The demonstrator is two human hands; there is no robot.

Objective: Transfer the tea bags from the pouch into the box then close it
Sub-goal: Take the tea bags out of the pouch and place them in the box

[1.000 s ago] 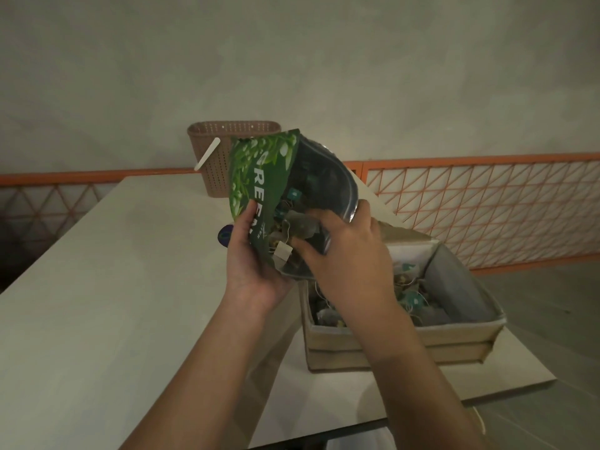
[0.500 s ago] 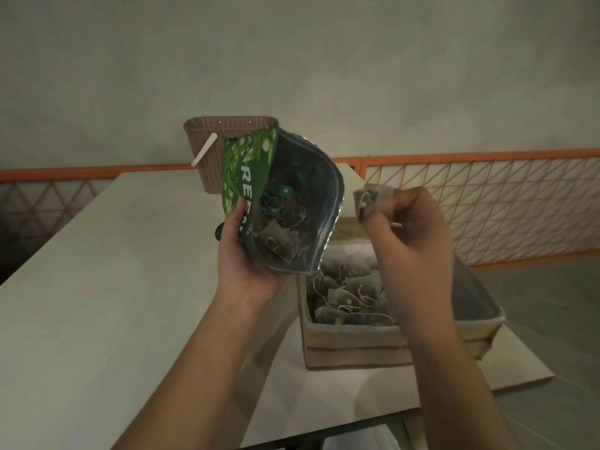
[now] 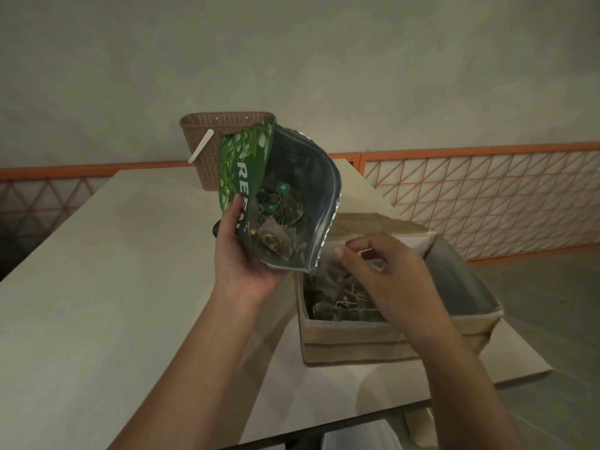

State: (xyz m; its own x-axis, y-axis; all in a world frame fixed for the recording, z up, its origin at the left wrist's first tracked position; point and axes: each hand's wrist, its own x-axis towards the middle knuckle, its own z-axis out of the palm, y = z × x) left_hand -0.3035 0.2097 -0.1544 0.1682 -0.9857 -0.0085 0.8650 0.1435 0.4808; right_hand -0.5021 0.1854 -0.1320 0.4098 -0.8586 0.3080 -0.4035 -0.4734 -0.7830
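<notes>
My left hand (image 3: pixel 240 254) grips a green tea pouch (image 3: pixel 246 177) from below and tilts its open mouth toward me and the box. Several tea bags (image 3: pixel 276 238) lie inside the pouch. A beige cardboard box (image 3: pixel 350 336) with a grey liner stands open at the table's right end, its lid flap (image 3: pixel 373 225) folded back. A heap of tea bags (image 3: pixel 337 303) fills its left side. My right hand (image 3: pixel 389 280) hovers low over the box with curled fingers pinching a pale tea bag, mostly hidden by the fingers.
A brown woven basket (image 3: pixel 207 138) with a white stick (image 3: pixel 200 147) leaning out stands at the far edge of the pale table (image 3: pixel 97 287). An orange lattice railing (image 3: pixel 487 196) runs behind. The box sits close to the table's right edge.
My right hand drew a tea bag out of the pouch, lifted it to the right, then came down over the box. The pouch stayed in my left hand.
</notes>
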